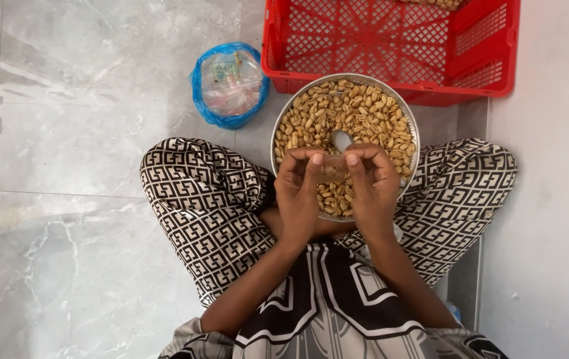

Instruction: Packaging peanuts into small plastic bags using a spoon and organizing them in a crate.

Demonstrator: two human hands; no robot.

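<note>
Nearest us, our patterned lap and forearms fill the lower frame, cut off by the bottom edge. Our left hand (300,193) and right hand (372,183) meet above the round metal bowl (409,125). The fingers of both are curled, and their tips pinch a small clear bag (332,167) between them. Its outline is faint, and we cannot tell what it contains. The hands hide the near part of the bowl, which rests between our knees and is heaped with peanuts (357,113). A metal spoon (341,139) lies in the nuts just beyond the fingertips, its handle hidden. To the left, apart from the bowl, we see a blue-rimmed bundle of plastic bags (228,83) on the grey marble floor (78,133). Farthest, a red lattice crate (391,40) touches the bowl's far rim and is cropped by the top edge. A pale wall (550,199) runs along the right.
</note>
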